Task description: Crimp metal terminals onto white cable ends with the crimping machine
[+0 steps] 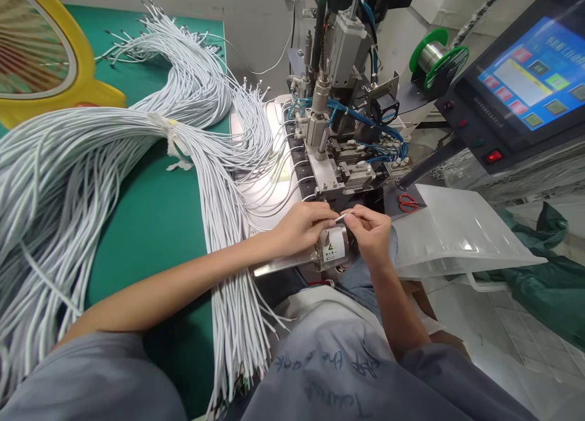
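Note:
Between my two hands, in front of the machine, runs the end of a white cable (342, 216). My left hand (307, 225) is closed, pinching the cable between thumb and fingers. From the other side my right hand (369, 229) pinches the cable's tip, and the fine detail at the tip is too small to make out. Just below my hands is a metal cylinder with a white label (333, 245). Close by on the left, several white cables lead into the side of the soldering machine (320, 134).
A tied bundle of white cables (219, 220) hangs over the edge of the green table mat (159, 226). More cables lie behind it, near a yellow fan (86, 61). At right are a solder wire spool (432, 54), a touchscreen (530, 74), red-handled scissors (408, 203) and a translucent tray (461, 232).

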Available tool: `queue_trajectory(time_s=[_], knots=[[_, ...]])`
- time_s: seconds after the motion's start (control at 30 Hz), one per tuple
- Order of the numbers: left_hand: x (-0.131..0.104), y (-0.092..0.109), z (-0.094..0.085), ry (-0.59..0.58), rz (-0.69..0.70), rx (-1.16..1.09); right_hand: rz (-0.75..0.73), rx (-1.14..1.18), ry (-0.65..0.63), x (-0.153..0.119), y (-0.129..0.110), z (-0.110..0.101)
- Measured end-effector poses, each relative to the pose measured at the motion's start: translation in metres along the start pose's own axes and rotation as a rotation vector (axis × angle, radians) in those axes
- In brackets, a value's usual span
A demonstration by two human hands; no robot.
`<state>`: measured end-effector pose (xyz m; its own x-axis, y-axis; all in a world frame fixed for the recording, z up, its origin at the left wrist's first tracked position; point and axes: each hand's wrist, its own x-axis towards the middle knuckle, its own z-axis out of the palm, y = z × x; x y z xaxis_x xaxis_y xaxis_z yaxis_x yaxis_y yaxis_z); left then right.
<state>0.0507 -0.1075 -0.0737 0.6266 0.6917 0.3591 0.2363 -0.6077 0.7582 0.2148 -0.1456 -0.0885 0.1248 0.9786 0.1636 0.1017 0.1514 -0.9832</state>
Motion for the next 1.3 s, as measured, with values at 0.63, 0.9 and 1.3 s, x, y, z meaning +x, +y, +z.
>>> queue_trajectory(time_s=[0.63, 0.9, 1.3], knots=[[0.001, -0.008, -0.005, -0.102, 0.2, 0.598, -0.082, -0.288, -0.043, 0.005, 0.007, -0.005], [-0.002, -0.016, 0.01, -0.187, -0.033, 0.347, 0.026, -0.193, 0.09, 0.0, 0.032, 0.006], [0.001, -0.033, 0.012, -0.405, -0.164, 0.715, 0.289, -0.037, -0.076, 0.025, 0.061, -0.004]])
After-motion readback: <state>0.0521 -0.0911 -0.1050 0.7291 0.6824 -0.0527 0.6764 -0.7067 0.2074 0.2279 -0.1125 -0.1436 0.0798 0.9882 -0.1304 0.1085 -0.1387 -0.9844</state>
